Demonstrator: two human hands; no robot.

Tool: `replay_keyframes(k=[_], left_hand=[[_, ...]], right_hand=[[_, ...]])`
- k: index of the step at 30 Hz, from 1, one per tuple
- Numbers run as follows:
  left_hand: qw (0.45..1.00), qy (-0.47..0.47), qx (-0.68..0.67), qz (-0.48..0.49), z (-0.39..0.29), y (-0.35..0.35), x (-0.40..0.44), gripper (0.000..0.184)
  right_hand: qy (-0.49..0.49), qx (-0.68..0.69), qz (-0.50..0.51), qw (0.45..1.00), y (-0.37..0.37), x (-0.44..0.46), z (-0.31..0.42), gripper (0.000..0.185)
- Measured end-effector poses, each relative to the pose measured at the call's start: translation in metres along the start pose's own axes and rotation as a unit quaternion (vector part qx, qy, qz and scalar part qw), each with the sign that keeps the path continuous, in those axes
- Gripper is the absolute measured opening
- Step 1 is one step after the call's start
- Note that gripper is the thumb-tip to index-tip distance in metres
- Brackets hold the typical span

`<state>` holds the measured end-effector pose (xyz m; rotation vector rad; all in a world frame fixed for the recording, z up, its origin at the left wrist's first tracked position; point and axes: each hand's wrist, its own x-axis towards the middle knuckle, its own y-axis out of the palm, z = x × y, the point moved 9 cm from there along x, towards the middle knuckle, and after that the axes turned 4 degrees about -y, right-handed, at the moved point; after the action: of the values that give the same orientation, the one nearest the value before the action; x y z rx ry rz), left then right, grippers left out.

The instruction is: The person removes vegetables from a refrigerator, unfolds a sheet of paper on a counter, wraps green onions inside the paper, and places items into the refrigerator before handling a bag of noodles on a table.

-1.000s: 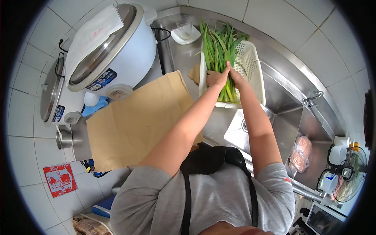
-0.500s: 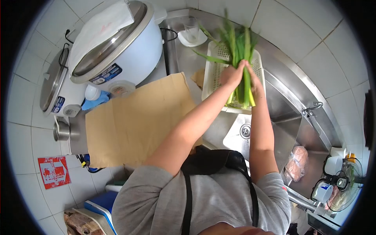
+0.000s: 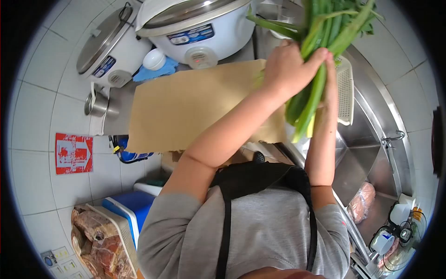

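A thick bunch of spring onions [image 3: 320, 39], long and green with paler ends pointing down, is gripped by both hands in front of me. My left hand [image 3: 291, 69] is wrapped round it from the left. My right hand [image 3: 330, 81] closes on it from the right, partly hidden behind the stalks. The bunch hangs over the right edge of a brown cardboard sheet [image 3: 200, 107]. Behind it and to the right, part of a cream perforated basket [image 3: 345, 90] shows; the bunch and my arms hide the rest.
Two large rice cookers [image 3: 209, 46] stand behind the cardboard, beside a white bowl [image 3: 154, 59] on a blue cloth. At right are a steel sink [image 3: 364, 160] with a tap [image 3: 394, 136] and wrapped pink meat [image 3: 361, 202]. A crate of meat [image 3: 104, 237] is at lower left.
Both hands have lifted the spring onions up out of the basket and closer to me, towards the cardboard. The camera view has swung right.
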<state>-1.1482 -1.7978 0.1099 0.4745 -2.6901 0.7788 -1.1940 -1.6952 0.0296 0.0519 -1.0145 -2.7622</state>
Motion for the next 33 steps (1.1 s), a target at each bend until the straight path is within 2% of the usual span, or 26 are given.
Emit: replay_keyframes(k=[1, 3, 5, 7, 9, 11, 12, 13, 14, 16, 17, 18, 19, 20, 22, 23, 24, 25, 27, 29, 32, 33], left_hand=[[0.999, 0.025, 0.015, -0.034, 0.011, -0.021, -0.013, 0.050], [0.999, -0.021, 0.040, -0.004, 0.040, -0.054, -0.040, 0.048], [0.996, -0.064, -0.065, -0.024, 0.075, -0.078, -0.063, 0.051], [0.980, -0.183, -0.077, 0.005, 0.153, -0.078, -0.081, 0.055], [0.966, -0.225, -0.126, -0.015, 0.185, -0.084, -0.098, 0.058], [0.949, -0.314, 0.004, 0.038, 0.247, -0.075, -0.109, 0.064], [0.928, -0.355, 0.086, 0.077, 0.278, -0.070, -0.110, 0.068], [0.897, -0.393, 0.168, 0.114, 0.296, -0.069, -0.115, 0.072], [0.893, -0.400, 0.163, 0.124, 0.288, -0.071, -0.115, 0.079], [0.913, -0.372, 0.153, 0.066, 0.268, -0.080, -0.109, 0.080], [0.920, -0.361, 0.148, 0.039, 0.263, -0.081, -0.112, 0.082], [0.918, -0.363, 0.156, 0.024, 0.263, -0.081, -0.113, 0.098], [0.922, -0.349, 0.165, 0.042, 0.259, -0.074, -0.114, 0.103], [0.924, -0.336, 0.172, 0.062, 0.248, -0.068, -0.120, 0.109], [0.917, -0.342, 0.177, 0.104, 0.245, -0.052, -0.127, 0.123], [0.912, -0.343, 0.191, 0.123, 0.244, -0.049, -0.128, 0.123], [0.906, -0.341, 0.206, 0.141, 0.242, -0.046, -0.127, 0.123], [0.901, -0.338, 0.221, 0.157, 0.240, -0.045, -0.124, 0.123], [0.897, -0.335, 0.249, 0.147, 0.249, -0.042, -0.120, 0.121], [0.886, -0.345, 0.267, 0.156, 0.252, -0.041, -0.122, 0.119], [0.885, -0.341, 0.277, 0.152, 0.247, -0.045, -0.123, 0.115], [0.886, -0.339, 0.278, 0.153, 0.248, -0.044, -0.121, 0.114]], right_hand=[[0.003, -0.011, 0.004, 1.000, 0.015, -0.012, -0.019, 0.049], [0.016, -0.061, 0.020, 0.998, 0.035, -0.031, -0.063, 0.050], [0.060, -0.038, 0.013, 0.997, 0.057, -0.057, -0.104, 0.054], [0.130, -0.041, 0.022, 0.990, 0.049, -0.058, -0.171, 0.058], [0.166, -0.061, 0.014, 0.984, 0.042, -0.059, -0.218, 0.063], [0.179, -0.072, 0.006, 0.981, 0.039, -0.062, -0.241, 0.067], [0.170, -0.182, -0.038, 0.968, 0.019, -0.055, -0.255, 0.069], [0.160, -0.290, -0.080, 0.940, 0.003, -0.050, -0.262, 0.071], [0.146, -0.373, -0.074, 0.913, 0.000, -0.045, -0.262, 0.073], [0.112, -0.531, -0.057, 0.838, -0.001, -0.033, -0.254, 0.077], [0.106, -0.554, -0.031, 0.825, -0.002, -0.034, -0.254, 0.078], [0.096, -0.575, -0.005, 0.812, -0.002, -0.032, -0.252, 0.080], [0.085, -0.597, 0.021, 0.798, -0.002, -0.027, -0.247, 0.081], [0.022, -0.647, 0.095, 0.756, 0.012, -0.026, -0.241, 0.074], [0.068, -0.710, 0.120, 0.691, -0.002, -0.026, -0.232, 0.070], [0.090, -0.738, 0.131, 0.656, -0.001, -0.029, -0.220, 0.068], [0.024, -0.767, 0.202, 0.609, -0.003, -0.019, -0.228, 0.062], [-0.024, -0.772, 0.160, 0.615, -0.024, -0.010, -0.218, 0.058], [-0.120, -0.773, 0.076, 0.618, -0.012, -0.030, -0.155, 0.050], [-0.226, -0.800, -0.035, 0.555, -0.065, -0.020, -0.149, 0.040], [-0.086, -0.770, -0.089, 0.625, -0.120, -0.014, -0.152, 0.038], [-0.004, -0.720, -0.078, 0.689, -0.125, -0.017, -0.151, 0.036]])
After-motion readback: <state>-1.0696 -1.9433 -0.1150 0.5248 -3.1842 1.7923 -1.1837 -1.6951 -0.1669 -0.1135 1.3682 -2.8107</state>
